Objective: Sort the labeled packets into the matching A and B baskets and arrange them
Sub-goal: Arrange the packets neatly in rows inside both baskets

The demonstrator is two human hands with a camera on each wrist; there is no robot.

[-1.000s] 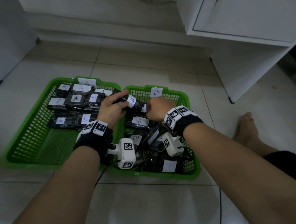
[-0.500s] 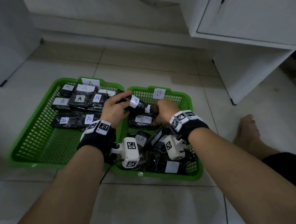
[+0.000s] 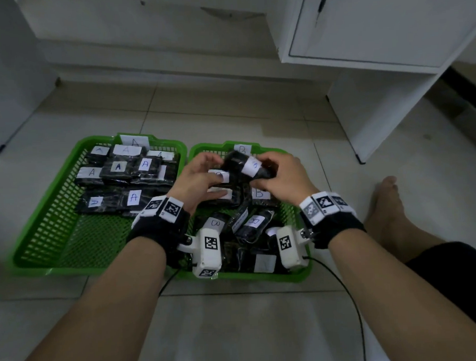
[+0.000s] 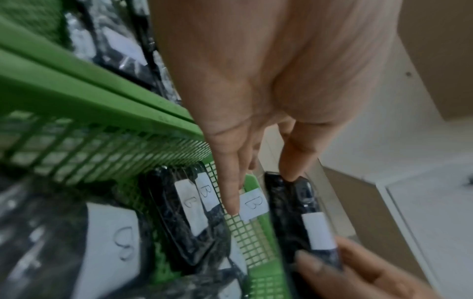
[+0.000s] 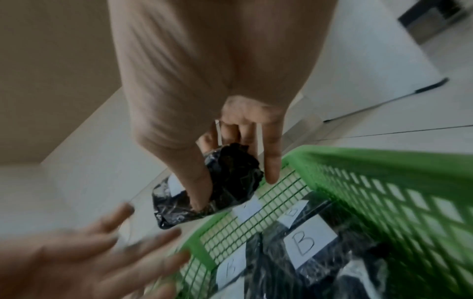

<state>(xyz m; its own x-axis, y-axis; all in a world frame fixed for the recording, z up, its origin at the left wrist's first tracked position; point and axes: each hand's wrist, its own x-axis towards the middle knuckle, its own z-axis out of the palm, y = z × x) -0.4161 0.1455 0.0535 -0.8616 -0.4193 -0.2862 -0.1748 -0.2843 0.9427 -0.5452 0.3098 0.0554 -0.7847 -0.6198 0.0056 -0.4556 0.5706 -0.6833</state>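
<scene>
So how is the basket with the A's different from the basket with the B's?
The A basket has packets lined up flat at the far end, its near half bare. The B basket has packets jumbled all over, and both hands work above it. Both are green mesh with a paper label.

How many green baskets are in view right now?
2. The A basket lies on the floor to the left. The B basket sits right beside it, with the right hand gripping a packet over its far end. No other basket shows.
</scene>
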